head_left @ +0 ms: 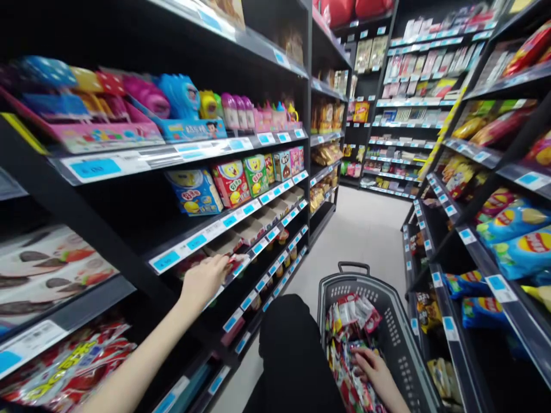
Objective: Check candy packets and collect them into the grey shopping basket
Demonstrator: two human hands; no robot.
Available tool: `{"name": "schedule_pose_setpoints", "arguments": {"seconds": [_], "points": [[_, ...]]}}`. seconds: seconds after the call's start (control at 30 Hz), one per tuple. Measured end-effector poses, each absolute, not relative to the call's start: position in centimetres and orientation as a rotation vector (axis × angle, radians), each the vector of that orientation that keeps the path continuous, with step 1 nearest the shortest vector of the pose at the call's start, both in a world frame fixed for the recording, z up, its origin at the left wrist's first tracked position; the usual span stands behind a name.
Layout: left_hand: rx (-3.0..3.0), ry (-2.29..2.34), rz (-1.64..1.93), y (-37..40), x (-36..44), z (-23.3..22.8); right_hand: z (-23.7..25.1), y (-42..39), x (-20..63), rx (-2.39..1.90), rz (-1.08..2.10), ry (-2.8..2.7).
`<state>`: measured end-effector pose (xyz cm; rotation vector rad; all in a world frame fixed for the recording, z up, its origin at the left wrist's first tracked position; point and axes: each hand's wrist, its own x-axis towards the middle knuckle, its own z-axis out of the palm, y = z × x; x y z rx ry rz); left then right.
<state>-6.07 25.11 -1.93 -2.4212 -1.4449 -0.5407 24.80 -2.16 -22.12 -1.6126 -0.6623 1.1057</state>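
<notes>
My left hand (pixel 205 280) reaches into a low shelf on the left. Its fingers are closed on a small red-and-white packet (pixel 236 263) at the shelf's front edge; part of the packet is hidden. Beside it are open cardboard display boxes (pixel 252 230). My right hand (pixel 375 373) is down in a grey shopping basket (pixel 394 324) on the floor. Its fingers are slightly bent and apart, resting on a heap of small wrapped snack packets (pixel 350 312). Their undersides are hidden, but no packet shows clearly gripped.
Above my left hand stand colourful snack boxes (pixel 232 182) and plastic toys (pixel 183 97). My knee (pixel 286 327) is between the left shelf and the basket. Chip bags (pixel 523 246) fill shelves on the right. The aisle floor (pixel 357 223) leads to a stocked back shelf (pixel 407 109).
</notes>
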Motion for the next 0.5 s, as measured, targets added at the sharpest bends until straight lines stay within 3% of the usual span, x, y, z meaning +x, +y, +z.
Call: {"name": "schedule_pose_setpoints", "arguments": {"seconds": [0.17, 0.27, 0.4, 0.5], "points": [[-2.577, -1.121, -0.905, 19.3, -3.7, 1.7, -11.4, 1.6, 20.0, -1.218, 1.387, -0.674], [-2.719, -0.440, -1.615, 15.0, -1.4, 4.5, -4.4, 2.2, 17.8, -0.683, 1.711, -0.552], [-2.774, -0.064, -1.868, 10.5, 0.4, 7.0, 2.2, 0.5, 17.6, -0.551, 1.492, -0.546], [-2.987, -0.253, -1.876, 8.8, 0.5, 7.8, 4.1, -1.2, 18.3, -0.615, 1.275, -0.612]]}}
